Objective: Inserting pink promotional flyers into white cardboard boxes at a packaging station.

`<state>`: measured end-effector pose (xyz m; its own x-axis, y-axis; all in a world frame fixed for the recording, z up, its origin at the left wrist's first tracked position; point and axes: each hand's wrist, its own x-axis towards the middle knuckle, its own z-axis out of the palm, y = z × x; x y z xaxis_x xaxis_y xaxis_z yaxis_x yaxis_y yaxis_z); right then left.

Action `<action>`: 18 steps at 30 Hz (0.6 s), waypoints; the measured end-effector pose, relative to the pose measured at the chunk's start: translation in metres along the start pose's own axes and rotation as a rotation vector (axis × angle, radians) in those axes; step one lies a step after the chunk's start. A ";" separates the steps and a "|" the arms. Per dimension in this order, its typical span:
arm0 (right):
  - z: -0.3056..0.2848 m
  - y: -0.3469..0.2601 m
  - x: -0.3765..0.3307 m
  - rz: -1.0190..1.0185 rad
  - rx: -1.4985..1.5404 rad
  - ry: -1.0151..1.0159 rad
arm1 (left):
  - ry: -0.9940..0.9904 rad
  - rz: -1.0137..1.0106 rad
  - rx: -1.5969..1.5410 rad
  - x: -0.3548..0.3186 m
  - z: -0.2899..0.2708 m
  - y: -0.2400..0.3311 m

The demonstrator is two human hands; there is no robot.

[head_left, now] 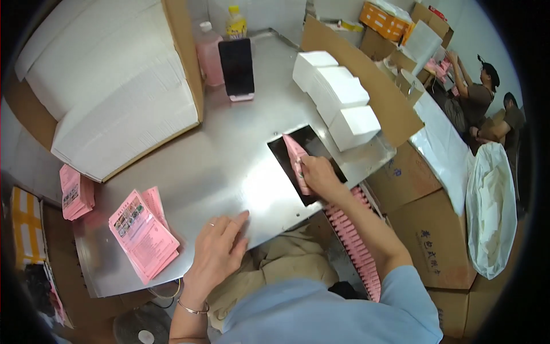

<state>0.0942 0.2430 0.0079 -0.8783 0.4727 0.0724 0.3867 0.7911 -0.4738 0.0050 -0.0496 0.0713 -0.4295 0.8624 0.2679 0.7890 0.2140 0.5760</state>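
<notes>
Right hand (317, 175) pinches folded pink leaflet (295, 156) upright over dark slot (306, 163) in steel table (229, 160). Left hand (220, 247) empty, fingers loosely spread, flat beside pink leaflet stack (143, 235), bracing.

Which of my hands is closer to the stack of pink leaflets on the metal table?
Left. Your left hand rests flat on the table just right of the leaflet stack, apart from it. Your right hand is farther right, holding a folded pink leaflet.

Light: bright, even, from overhead
Glare: white sheen on the metal table (229, 172)
Edges: fisheye bending, black corners
Focus: slightly soft throughout
</notes>
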 end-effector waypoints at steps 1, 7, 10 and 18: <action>-0.014 -0.002 0.000 0.047 -0.165 -0.223 | 0.039 0.067 -0.021 -0.010 0.000 -0.005; -0.091 -0.003 -0.002 -0.173 -0.605 0.846 | 0.562 -0.402 0.696 -0.067 -0.068 -0.037; -0.083 0.050 0.005 -0.066 -0.600 0.728 | 0.336 -0.544 0.775 -0.091 -0.074 -0.091; -0.083 0.057 0.005 -0.075 -0.386 0.773 | 0.158 0.045 -0.092 0.022 0.024 -0.022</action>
<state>0.1349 0.3229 0.0542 -0.5218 0.4344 0.7342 0.5271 0.8409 -0.1229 -0.0112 -0.0239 0.0462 -0.4641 0.7859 0.4085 0.7684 0.1278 0.6271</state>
